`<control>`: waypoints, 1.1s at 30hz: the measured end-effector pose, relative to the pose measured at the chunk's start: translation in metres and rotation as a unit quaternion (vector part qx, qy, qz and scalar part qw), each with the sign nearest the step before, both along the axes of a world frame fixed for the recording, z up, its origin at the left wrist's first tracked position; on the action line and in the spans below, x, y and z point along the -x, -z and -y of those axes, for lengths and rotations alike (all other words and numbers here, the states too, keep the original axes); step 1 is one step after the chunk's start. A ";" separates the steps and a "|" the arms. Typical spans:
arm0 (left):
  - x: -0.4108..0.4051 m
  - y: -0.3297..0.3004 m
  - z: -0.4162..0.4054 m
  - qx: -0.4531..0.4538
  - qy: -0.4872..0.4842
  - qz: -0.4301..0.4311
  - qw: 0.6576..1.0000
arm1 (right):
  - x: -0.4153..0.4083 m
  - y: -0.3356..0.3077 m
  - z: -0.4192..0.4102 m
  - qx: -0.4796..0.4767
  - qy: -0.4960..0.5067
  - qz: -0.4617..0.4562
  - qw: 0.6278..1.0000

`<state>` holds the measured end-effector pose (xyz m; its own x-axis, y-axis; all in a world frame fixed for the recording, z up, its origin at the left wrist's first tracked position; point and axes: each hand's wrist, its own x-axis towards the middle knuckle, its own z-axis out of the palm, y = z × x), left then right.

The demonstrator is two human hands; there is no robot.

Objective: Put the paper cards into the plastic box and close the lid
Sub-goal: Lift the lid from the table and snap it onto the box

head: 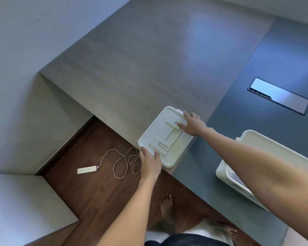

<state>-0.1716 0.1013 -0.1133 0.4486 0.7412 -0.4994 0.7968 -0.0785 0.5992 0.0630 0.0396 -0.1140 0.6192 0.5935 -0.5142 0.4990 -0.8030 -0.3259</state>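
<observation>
A white plastic lid (164, 137) lies flat at the near edge of the desk, one corner overhanging it. My left hand (149, 161) grips the lid's near corner, thumb on top. My right hand (192, 124) rests on the lid's far side with fingers spread flat. The open white plastic box (267, 144) stands to the right on the blue part of the desk, partly hidden behind my right forearm. Inside it, pale paper cards (236, 178) show near the left wall.
The desk has a grey wood-grain top (140, 68) and a dark blue section (238, 121) with a metal cable hatch (279, 95). On the dark wooden floor below lie a white power strip (87, 169) and its looped cable (121, 162). My bare feet stand near the desk edge.
</observation>
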 end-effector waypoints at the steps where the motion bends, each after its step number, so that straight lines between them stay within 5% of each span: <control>1: -0.001 0.002 0.001 0.009 -0.023 0.014 1.000 | 0.002 0.001 0.002 -0.004 0.006 0.000 1.000; 9: -0.016 -0.002 0.004 0.036 -0.230 0.092 0.968 | 0.012 0.001 0.010 -0.036 0.159 -0.074 0.984; 17: -0.016 -0.024 -0.006 -0.023 -0.301 0.128 0.945 | 0.009 -0.016 0.026 -0.104 0.209 -0.066 0.970; 26: -0.052 -0.093 -0.027 -0.027 -0.231 0.231 0.945 | -0.017 -0.074 0.054 -0.265 0.274 0.025 0.924; 33: -0.101 -0.115 -0.009 -0.033 -0.125 0.252 0.959 | -0.028 -0.127 0.117 -0.288 0.348 0.133 0.882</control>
